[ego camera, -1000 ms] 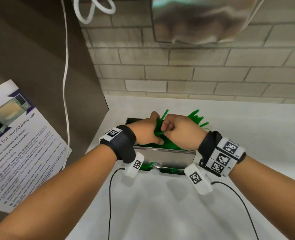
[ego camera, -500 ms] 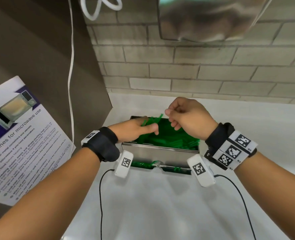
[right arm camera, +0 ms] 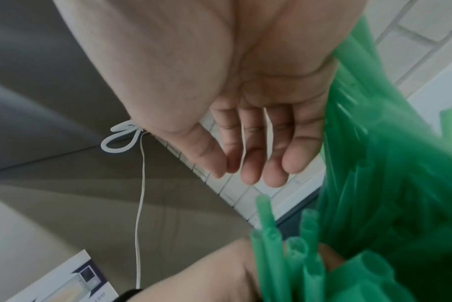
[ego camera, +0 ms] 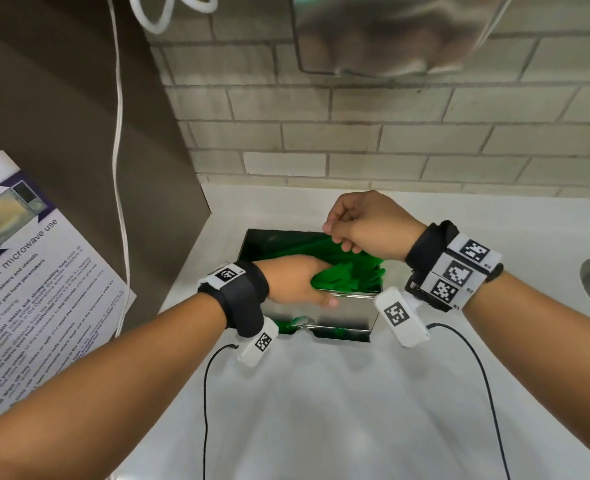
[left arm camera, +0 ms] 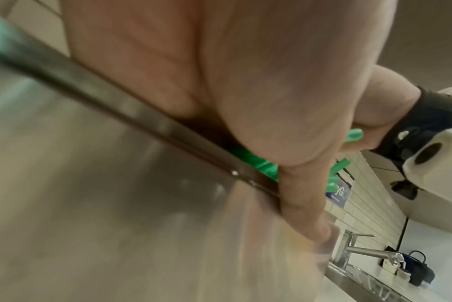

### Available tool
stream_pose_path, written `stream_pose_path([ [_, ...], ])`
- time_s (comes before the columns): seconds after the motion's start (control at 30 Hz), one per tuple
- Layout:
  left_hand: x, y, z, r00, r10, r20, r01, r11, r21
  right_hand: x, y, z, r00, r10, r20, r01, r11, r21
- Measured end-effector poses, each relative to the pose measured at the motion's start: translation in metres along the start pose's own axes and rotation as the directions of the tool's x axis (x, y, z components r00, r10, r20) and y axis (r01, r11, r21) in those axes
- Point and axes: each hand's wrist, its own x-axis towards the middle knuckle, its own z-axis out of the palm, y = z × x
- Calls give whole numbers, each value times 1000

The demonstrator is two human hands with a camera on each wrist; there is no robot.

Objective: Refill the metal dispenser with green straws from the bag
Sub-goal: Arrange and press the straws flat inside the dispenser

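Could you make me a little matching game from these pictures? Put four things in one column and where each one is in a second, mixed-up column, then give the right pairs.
Things:
1. green straws
2. left hand
3. right hand
4. microwave poster

Places:
A. raised over the box's far right side, holding nothing
B. on the surface at far left
C. reaching into the box, thumb on its front wall
D. piled inside the metal box

Pairs: 1-D, 2-C, 3-A, 4-B
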Motion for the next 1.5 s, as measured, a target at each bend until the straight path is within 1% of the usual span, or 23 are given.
stream_pose_path([
  [0.2,4,-5,-8,999,-33,27,35,997,-71,4,-4,3,999,-37,-16,37,999,12],
  [0.27,0,-9,-16,999,-24,-26,20,989,-145,4,-5,3,997,-60,-39,62,997,53],
  [0.33,-9,-14,-26,987,-43,-155,2,968,-252,3,-10,0,993,-84,-87,97,984,152],
  [0.4,-20,-20,-38,935,-84,-345,-58,923,-380,4,-16,-5,982,-118,-145,152,956,252],
  [0.47,-33,-25,-51,834,-117,-539,-209,837,-505,7,-21,-6,980,-135,-147,174,937,302],
  [0.53,-43,-26,-63,708,-163,-687,-432,669,-605,11,-25,2,987,-144,-75,159,948,274],
  [0.6,-49,-20,-73,629,-218,-746,-584,500,-639,13,-30,19,985,-165,40,158,977,144],
  [0.67,-50,-10,-76,600,-256,-758,-651,394,-648,13,-35,39,976,-187,113,183,982,49],
  [0.73,-49,1,-72,606,-284,-743,-677,306,-669,13,-41,56,968,-217,126,213,976,47],
  [0.77,-48,4,-70,604,-304,-737,-672,302,-676,14,-42,64,968,-225,114,223,974,29],
  [0.83,-48,3,-65,565,-335,-754,-633,411,-656,15,-43,72,974,-210,90,210,978,5],
  [0.87,-51,0,-65,518,-336,-787,-621,485,-616,17,-41,74,979,-186,83,185,983,23],
  [0.97,-68,-16,-77,316,-304,-899,-603,667,-438,18,-34,74,988,-117,101,113,993,40],
  [1.0,-74,-20,-83,283,-249,-926,-554,746,-369,19,-31,74,988,-111,110,108,994,31],
  [1.03,-79,-23,-87,300,-177,-937,-463,832,-305,20,-30,73,986,-117,117,114,993,31],
  [1.1,-82,-24,-91,457,-63,-887,-280,936,-211,23,-33,73,982,-148,120,142,988,58],
  [1.13,-82,-20,-91,535,-45,-844,-230,953,-197,25,-35,74,980,-161,121,153,986,69],
  [1.17,-81,-17,-89,586,-38,-809,-208,958,-196,27,-37,74,978,-167,124,160,985,68],
  [1.23,-76,-16,-88,592,-13,-806,-252,947,-200,28,-40,73,977,-175,121,167,983,72],
  [1.3,-76,-20,-88,534,-50,-844,-392,870,-300,28,-42,66,978,-201,62,193,974,120],
  [1.37,-76,-24,-80,513,-215,-831,-482,729,-486,29,-46,54,966,-252,-64,260,934,245],
  [1.4,-75,-25,-70,549,-307,-778,-477,649,-593,29,-48,48,952,-274,-135,304,894,328],
  [1.5,-67,-17,-32,749,-429,-505,-340,406,-848,24,-59,36,901,-309,-305,433,696,574],
])
